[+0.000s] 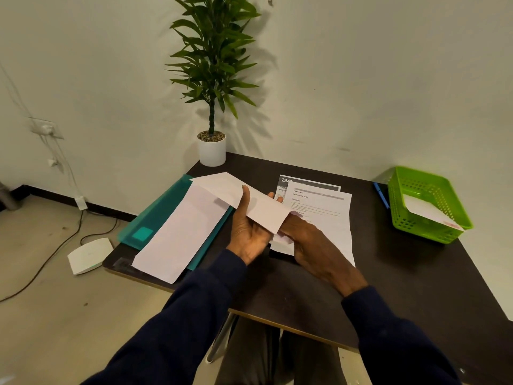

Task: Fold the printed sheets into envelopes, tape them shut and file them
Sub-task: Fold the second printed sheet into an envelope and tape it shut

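A folded sheet (258, 207) is held in both hands just above the middle of a dark table (388, 273) set into the corner of a pale-walled room. At 9 o'clock from it, a long white sheet (180, 232) lies on a teal folder (155, 220). Printed pages (322, 209) lie at 3 o'clock, with a blue pen (381, 195) and a green basket (427, 190) holding an envelope (424, 211) beyond. A potted plant (212, 79) stands at 12 o'clock. A white device (90, 255) and cables lie on the floor. The print is too small to read. The left hand (249, 232), palm up, grips the sheet, thumb on top. The right hand (308, 240), knuckles up, holds its near end, fingertips hidden under the paper.
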